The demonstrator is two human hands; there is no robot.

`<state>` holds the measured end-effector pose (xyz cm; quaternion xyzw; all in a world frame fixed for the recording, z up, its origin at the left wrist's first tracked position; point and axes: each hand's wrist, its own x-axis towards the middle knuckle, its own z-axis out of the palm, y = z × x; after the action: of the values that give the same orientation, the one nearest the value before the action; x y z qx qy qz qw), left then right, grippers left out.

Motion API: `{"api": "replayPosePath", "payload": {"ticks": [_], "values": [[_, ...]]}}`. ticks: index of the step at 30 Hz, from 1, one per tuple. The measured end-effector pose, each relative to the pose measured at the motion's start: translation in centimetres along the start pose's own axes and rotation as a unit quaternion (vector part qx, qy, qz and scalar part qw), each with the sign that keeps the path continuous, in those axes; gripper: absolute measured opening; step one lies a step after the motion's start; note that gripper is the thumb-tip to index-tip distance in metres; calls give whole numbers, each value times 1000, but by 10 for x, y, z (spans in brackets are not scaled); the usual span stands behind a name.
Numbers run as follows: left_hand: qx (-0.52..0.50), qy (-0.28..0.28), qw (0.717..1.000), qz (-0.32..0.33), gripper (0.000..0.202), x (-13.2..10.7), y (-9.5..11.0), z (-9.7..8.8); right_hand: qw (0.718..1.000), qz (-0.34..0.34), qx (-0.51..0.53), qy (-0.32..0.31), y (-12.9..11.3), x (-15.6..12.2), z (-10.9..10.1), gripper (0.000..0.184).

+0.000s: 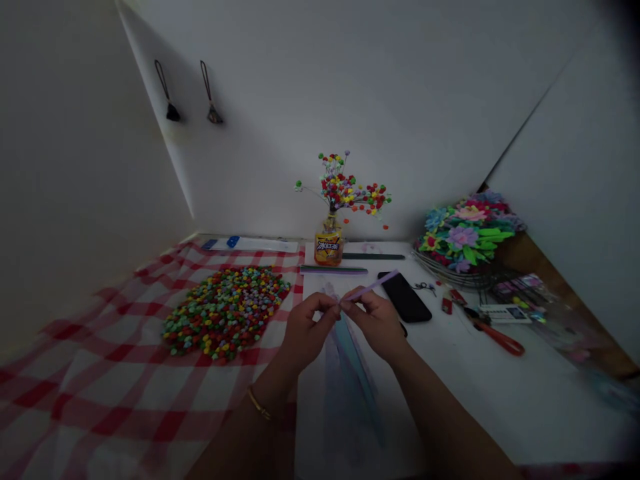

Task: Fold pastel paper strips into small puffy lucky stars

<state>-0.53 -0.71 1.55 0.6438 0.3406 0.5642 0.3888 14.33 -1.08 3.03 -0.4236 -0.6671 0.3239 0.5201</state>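
Note:
A thin purple pipe cleaner (381, 282) slants up to the right from between my fingers. My left hand (311, 327) pinches its lower end between thumb and forefinger. Close against it, my right hand (376, 325) is also closed on the strip, thumb and forefinger pressed together, with the free end sticking out beyond the knuckles. The fingertips of both hands nearly meet and hide the exact end of the strip. Beneath the hands lies a clear plastic sleeve with pale blue strips (353, 353) in it. Just ahead are more purple and dark green strips (334, 270).
On the left, a heap of colourful beads (227, 310) covers a red-checked cloth (115, 393). A bottle (329, 248) holding bead stems stands at the back. To the right are a black phone (406, 297), orange-handled pliers (500, 338) and a basket (440, 270) of fuzzy flowers.

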Motion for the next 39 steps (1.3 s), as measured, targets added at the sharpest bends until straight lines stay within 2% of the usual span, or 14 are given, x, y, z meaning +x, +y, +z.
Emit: {"api": "replayPosePath", "payload": {"ticks": [3,6,8,11,15,18,21,24,26,32,39], "values": [[-1,28,1000,10,7,-1,1,1,1000,-17,21,-7,-1,0,2,11],[-97,16,994,-55,8,0,2,4,997,-63,-31,11,-5,0,1,10],[-179,-4,977,-114,9,1,4,6,989,-109,-94,29,-8,-1,-1,12],[-283,-45,941,-178,13,2,10,5,966,-182,-185,22,-9,-2,-6,14],[-340,-48,917,-202,13,1,15,2,940,-245,-239,5,-4,-2,-11,15],[-352,-57,906,-227,13,1,14,0,933,-264,-244,-17,-4,-2,-13,19],[-354,-51,902,-242,11,1,13,0,951,-232,-204,-13,-5,-1,-11,18],[-348,-8,913,-212,10,3,13,1,983,-131,-124,14,-3,0,-7,16],[-342,23,920,-191,9,4,12,1,996,-64,-69,11,0,0,-4,13],[-286,38,946,-150,8,4,11,2,998,22,36,-37,-1,-2,2,12],[-127,41,984,-121,9,4,15,-1,996,55,56,-36,-4,-1,2,15]]}}
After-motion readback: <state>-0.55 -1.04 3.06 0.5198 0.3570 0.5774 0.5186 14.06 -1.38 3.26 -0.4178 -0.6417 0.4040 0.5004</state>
